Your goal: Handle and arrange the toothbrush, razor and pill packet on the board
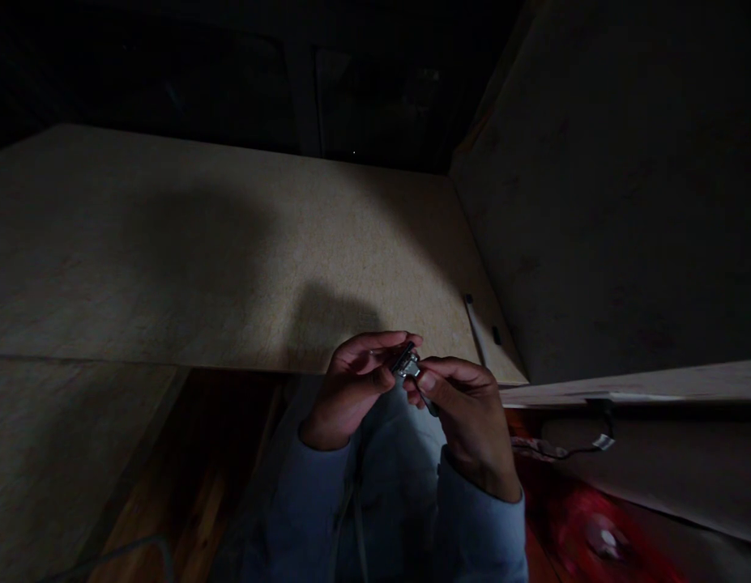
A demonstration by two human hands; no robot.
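Near the front edge of the table, my two hands meet over a small silver razor-like tool (407, 364), with a wide head, a dark bar along its top and a narrow dark handle. My left hand (344, 397) pinches the head end between thumb and fingers. On the other side, my right hand (469, 413) grips the handle just below the head, thumb on top. The fingers cover part of the tool, and dim light hides its finer details.
A pale speckled table (326, 219) spreads ahead. To the right lie a slim light stick (477, 332) with a dark tip and a small black piece (497, 335). A dark panel (612, 202) rises beyond them. Below right are a black cable (569, 455) and a red item (606, 534).
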